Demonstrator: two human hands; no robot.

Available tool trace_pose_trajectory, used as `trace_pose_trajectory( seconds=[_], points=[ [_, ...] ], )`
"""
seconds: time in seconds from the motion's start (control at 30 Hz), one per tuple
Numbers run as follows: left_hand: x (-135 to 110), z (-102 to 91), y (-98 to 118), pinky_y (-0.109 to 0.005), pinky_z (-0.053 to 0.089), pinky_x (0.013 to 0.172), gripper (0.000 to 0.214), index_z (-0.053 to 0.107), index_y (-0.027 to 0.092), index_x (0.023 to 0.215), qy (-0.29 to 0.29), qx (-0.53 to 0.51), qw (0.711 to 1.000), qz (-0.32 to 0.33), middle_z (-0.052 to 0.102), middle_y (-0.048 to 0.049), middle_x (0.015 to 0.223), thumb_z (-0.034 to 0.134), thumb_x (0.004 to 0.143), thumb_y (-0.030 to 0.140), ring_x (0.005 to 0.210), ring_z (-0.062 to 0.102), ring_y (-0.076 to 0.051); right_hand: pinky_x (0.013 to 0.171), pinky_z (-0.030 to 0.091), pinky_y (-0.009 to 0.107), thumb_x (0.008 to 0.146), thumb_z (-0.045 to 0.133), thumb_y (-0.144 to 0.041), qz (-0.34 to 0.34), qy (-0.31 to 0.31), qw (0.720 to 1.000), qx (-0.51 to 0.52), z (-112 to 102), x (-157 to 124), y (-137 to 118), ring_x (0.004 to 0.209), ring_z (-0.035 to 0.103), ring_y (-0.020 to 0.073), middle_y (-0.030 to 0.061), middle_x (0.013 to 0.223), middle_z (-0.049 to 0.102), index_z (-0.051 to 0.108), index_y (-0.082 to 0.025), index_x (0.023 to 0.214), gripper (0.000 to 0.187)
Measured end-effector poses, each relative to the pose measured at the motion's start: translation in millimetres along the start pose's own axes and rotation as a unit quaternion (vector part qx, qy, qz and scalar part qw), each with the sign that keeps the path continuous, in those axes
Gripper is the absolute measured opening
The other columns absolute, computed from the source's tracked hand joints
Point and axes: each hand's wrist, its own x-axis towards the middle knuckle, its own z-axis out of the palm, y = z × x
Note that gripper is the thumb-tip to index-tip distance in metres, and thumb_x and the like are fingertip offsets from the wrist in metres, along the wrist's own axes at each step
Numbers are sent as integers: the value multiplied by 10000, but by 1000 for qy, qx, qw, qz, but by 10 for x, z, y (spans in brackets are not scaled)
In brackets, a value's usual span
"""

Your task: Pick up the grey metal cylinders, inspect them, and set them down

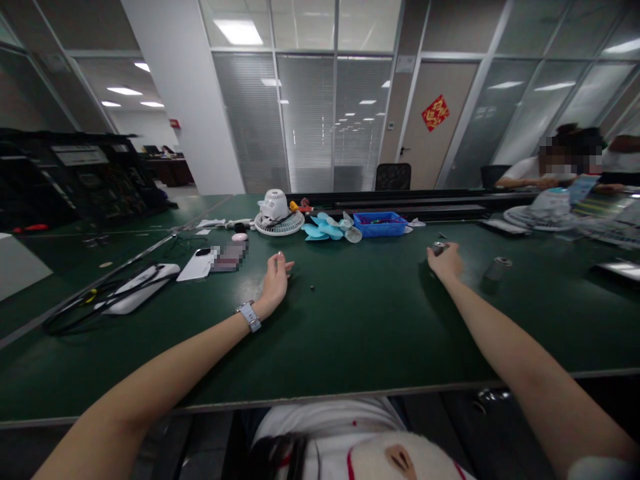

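My left hand [275,280], with a watch [249,316] on its wrist, rests on its side on the green table. Its fingers are loosely bent and apart, and it holds nothing. A tiny dark piece [313,287] lies a little to its right. Farther right, my right hand [449,261] is closed around a small metal cylinder [439,247], of which only the top shows between thumb and fingers. Beside that hand stands a similar silver metal cylinder [499,268], not touching it.
At the back are a white fan body [275,207] on its round grille, light-blue fan blades [324,228] and a blue tray [381,225] of small parts. Phones [196,265] and a black cable [65,320] lie left. Another person [535,170] sits at the far right.
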Motion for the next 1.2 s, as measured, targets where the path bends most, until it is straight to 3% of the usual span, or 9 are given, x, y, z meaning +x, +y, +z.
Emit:
trace_pose_trajectory(
  seconds=[0.13, 0.33, 0.4, 0.5, 0.67, 0.8, 1.0, 1.1, 1.2],
  points=[
    [21, -10, -20, -387, 528, 885, 593, 412, 199, 1273, 19, -1, 1000, -6, 672, -173, 1183, 305, 926, 667, 1107, 645, -239, 1061, 317, 554, 830, 620, -359, -219, 65, 972, 60, -62, -513, -444, 1338, 383, 365, 246, 1440, 404, 328, -95, 1433, 721],
    [20, -17, -27, -366, 537, 850, 586, 405, 202, 1274, 23, 6, 1000, -6, 669, -165, 1182, 330, 921, 663, 1102, 642, -235, 1178, 105, 570, 943, 487, -450, -551, -195, 798, 145, -316, -1943, -1106, 1461, 224, 297, 67, 1583, 289, 471, -305, 1421, 500],
    [14, -13, -22, -364, 538, 840, 583, 408, 198, 1266, 27, 12, 1000, -3, 673, -164, 1169, 326, 923, 661, 1088, 648, -235, 1186, 115, 550, 957, 458, -491, -597, -299, 731, 143, -359, -2239, -1180, 1482, 173, 284, 30, 1599, 263, 522, -335, 1394, 469],
    [18, -3, -30, -359, 538, 825, 579, 411, 201, 1261, 27, 21, 999, 0, 678, -159, 1160, 329, 922, 662, 1080, 651, -235, 1190, 101, 546, 961, 413, -563, -592, -385, 697, 123, -320, -2370, -1205, 1495, 120, 282, 34, 1598, 259, 538, -329, 1394, 508],
    [41, 11, -65, -356, 536, 811, 567, 419, 205, 1251, 27, 31, 999, 4, 689, -150, 1135, 340, 919, 657, 1062, 659, -237, 1186, 165, 524, 957, 398, -591, -565, -431, 696, 107, -174, -2290, -1220, 1467, 238, 267, 59, 1547, 360, 466, -286, 1455, 588],
    [31, 7, -53, -361, 539, 804, 565, 429, 195, 1230, 15, 31, 999, 8, 699, -149, 1098, 346, 916, 657, 1040, 666, -238, 1142, 293, 490, 972, 457, -456, -577, -375, 706, 168, -159, -2209, -1193, 1379, 418, 239, 62, 1420, 534, 580, -245, 1357, 457],
    [16, -11, -16, -354, 542, 796, 533, 441, 203, 1194, 8, 33, 999, 6, 702, -128, 1071, 359, 916, 649, 1026, 663, -232, 974, 480, 419, 895, 589, -353, -448, -177, 838, 256, -225, -1383, -898, 1043, 676, 232, 1, 1070, 739, 763, -295, 1024, 225],
    [19, -12, -16, -351, 541, 774, 547, 455, 199, 1162, 6, 37, 999, 11, 701, -125, 1048, 360, 903, 671, 989, 666, -232, 895, 505, 379, 881, 577, -365, -347, -52, 916, 195, -251, -746, -670, 974, 692, 252, 39, 1034, 748, 776, -257, 998, 255],
    [25, -11, -30, -350, 540, 757, 558, 473, 199, 1127, 8, 37, 999, 16, 705, -118, 1008, 361, 890, 691, 948, 671, -230, 860, 498, 366, 883, 541, -337, -284, 17, 953, 103, -272, -229, -427, 969, 688, 264, 84, 1054, 742, 743, -211, 1106, 326]
  ],
)
